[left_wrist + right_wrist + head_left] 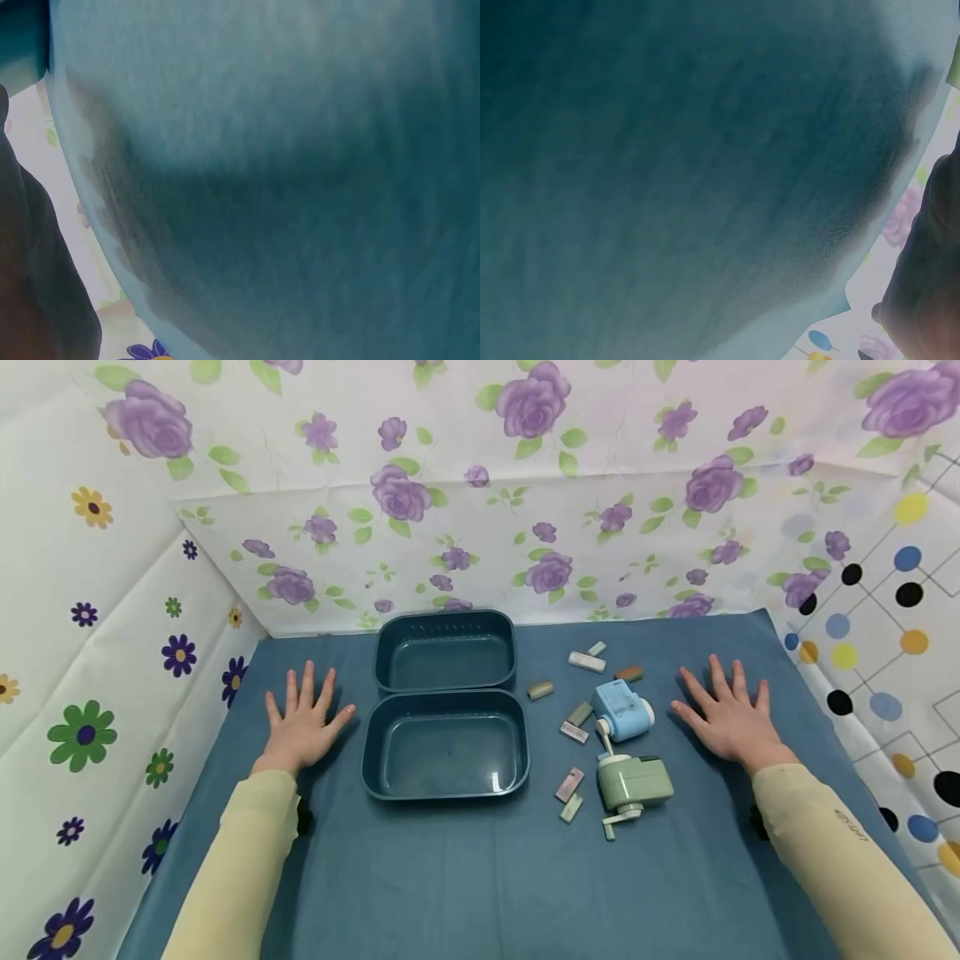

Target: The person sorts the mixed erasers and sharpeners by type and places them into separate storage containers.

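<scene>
My left hand [302, 727] lies palm down on the cloth with fingers spread, left of the two trays and holding nothing. On the right side my right hand [727, 714] rests the same way, fingers apart and empty. Nearest to it are a blue crank pencil sharpener [624, 708] and a green crank pencil sharpener [636, 782]. Several small eraser-like blocks, among them a white one [587, 662], a brownish-red one [628, 674] and a pink one [569, 784], lie scattered beside the sharpeners. Both wrist views show mostly blue cloth, with a dark part of each hand at the edge.
A front dark teal tray [450, 752] and a back dark teal tray [450, 653] stand one behind the other near the middle. Blue cloth [465, 877] covers the table. A flowered sheet [465, 560] hangs behind, with patterned sheets at both sides.
</scene>
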A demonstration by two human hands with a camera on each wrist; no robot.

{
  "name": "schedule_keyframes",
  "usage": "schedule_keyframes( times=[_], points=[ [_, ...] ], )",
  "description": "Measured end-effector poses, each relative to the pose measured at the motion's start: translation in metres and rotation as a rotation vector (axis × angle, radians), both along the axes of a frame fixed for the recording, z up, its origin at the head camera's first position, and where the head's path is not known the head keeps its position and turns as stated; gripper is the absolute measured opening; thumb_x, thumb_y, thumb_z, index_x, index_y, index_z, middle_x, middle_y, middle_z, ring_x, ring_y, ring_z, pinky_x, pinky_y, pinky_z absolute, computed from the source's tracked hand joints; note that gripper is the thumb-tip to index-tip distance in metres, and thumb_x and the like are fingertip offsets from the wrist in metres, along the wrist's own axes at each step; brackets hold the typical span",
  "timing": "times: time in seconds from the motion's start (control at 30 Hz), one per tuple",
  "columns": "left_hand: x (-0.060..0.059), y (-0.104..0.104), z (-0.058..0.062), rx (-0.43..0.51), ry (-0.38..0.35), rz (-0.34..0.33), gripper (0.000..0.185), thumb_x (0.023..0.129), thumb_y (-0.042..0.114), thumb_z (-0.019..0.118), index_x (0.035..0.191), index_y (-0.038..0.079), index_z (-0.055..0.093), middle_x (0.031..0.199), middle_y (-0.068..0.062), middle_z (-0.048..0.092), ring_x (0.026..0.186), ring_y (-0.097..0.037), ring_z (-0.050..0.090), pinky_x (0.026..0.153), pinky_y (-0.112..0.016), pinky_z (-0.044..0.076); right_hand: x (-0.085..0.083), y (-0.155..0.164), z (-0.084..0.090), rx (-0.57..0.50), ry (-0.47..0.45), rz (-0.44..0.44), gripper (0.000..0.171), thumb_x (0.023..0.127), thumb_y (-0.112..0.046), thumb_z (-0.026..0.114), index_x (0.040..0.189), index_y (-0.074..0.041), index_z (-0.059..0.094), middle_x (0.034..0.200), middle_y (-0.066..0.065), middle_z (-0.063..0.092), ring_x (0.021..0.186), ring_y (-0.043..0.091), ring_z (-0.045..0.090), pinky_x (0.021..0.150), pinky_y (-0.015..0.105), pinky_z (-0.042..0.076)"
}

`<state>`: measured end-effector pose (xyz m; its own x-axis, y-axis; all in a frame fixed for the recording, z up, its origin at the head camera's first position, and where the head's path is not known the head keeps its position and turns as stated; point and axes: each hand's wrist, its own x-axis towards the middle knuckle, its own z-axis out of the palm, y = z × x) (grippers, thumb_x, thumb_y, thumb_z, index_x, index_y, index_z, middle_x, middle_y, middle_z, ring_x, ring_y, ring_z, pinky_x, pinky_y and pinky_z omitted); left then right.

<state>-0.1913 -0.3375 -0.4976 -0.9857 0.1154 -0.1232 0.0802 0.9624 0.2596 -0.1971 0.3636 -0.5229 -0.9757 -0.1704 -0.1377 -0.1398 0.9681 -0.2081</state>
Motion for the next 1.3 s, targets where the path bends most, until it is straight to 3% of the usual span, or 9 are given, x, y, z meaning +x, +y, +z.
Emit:
schedule_keyframes(
  times=[0.17,0.37,0.6,0.73,0.9,1.07,1.3],
  points=[
    [0.003,0.003,-0.003,0.079,-0.009,0.009,0.092,0.109,0.071,0.033,0.173,0.019,-0.007,0.176,-0.015,-0.023,0.158,-0.046,-0.027,0.115,-0.078,-0.02,0.0,-0.002,0.003,-0.011,-0.01,0.0,0.085,0.109,-0.073,0.029,0.175,-0.026,0.002,0.175,0.021,-0.021,0.156,0.054,-0.023,0.115,0.08,-0.018],
    [-0.003,0.008,0.002,0.198,-0.011,0.051,0.086,0.112,0.063,0.036,0.174,0.019,-0.005,0.178,-0.014,-0.018,0.159,-0.043,-0.025,0.116,-0.079,-0.017,-0.004,-0.005,0.014,-0.049,-0.036,0.007,0.082,0.111,-0.068,0.027,0.175,-0.022,0.004,0.174,0.03,-0.012,0.156,0.059,-0.015,0.117,0.082,-0.006],
    [-0.008,0.019,0.007,0.33,0.012,0.069,0.081,0.116,0.055,0.035,0.173,0.006,0.004,0.178,-0.021,-0.003,0.162,-0.045,-0.014,0.119,-0.081,-0.007,-0.008,-0.011,0.022,-0.09,-0.081,-0.006,0.081,0.112,-0.066,0.024,0.174,-0.016,0.009,0.171,0.039,0.001,0.155,0.062,-0.005,0.117,0.083,0.005],
    [-0.012,0.027,0.013,0.4,0.052,0.101,0.079,0.116,0.055,0.032,0.172,0.003,0.009,0.178,-0.021,0.005,0.163,-0.044,-0.005,0.124,-0.074,0.001,-0.01,-0.016,0.023,-0.104,-0.081,-0.011,0.08,0.114,-0.063,0.026,0.174,-0.013,0.013,0.169,0.041,0.008,0.154,0.064,-0.001,0.117,0.083,0.009],
    [-0.019,0.039,0.022,0.517,0.067,0.156,0.077,0.116,0.056,0.032,0.173,0.009,0.012,0.179,-0.015,0.008,0.164,-0.04,-0.001,0.129,-0.064,0.005,-0.013,-0.021,0.027,-0.112,-0.071,-0.005,0.079,0.115,-0.061,0.026,0.173,-0.009,0.017,0.168,0.041,0.015,0.154,0.065,0.005,0.116,0.082,0.014],
    [-0.028,0.047,0.027,0.567,0.064,0.157,0.074,0.116,0.054,0.03,0.173,0.01,0.013,0.179,-0.014,0.01,0.164,-0.038,0.001,0.131,-0.059,0.005,-0.013,-0.029,0.034,-0.121,-0.078,-0.002,0.081,0.114,-0.064,0.022,0.173,-0.008,0.018,0.169,0.039,0.017,0.154,0.064,0.007,0.116,0.082,0.016],
    [-0.035,0.05,0.02,0.576,0.032,0.134,0.067,0.119,0.043,0.03,0.173,0.008,0.011,0.179,-0.017,0.008,0.164,-0.037,-0.001,0.131,-0.057,0.005,-0.007,-0.047,0.04,-0.144,-0.126,-0.006,0.081,0.113,-0.065,0.021,0.173,-0.01,0.017,0.17,0.036,0.018,0.155,0.063,0.006,0.116,0.082,0.014]
  ],
)
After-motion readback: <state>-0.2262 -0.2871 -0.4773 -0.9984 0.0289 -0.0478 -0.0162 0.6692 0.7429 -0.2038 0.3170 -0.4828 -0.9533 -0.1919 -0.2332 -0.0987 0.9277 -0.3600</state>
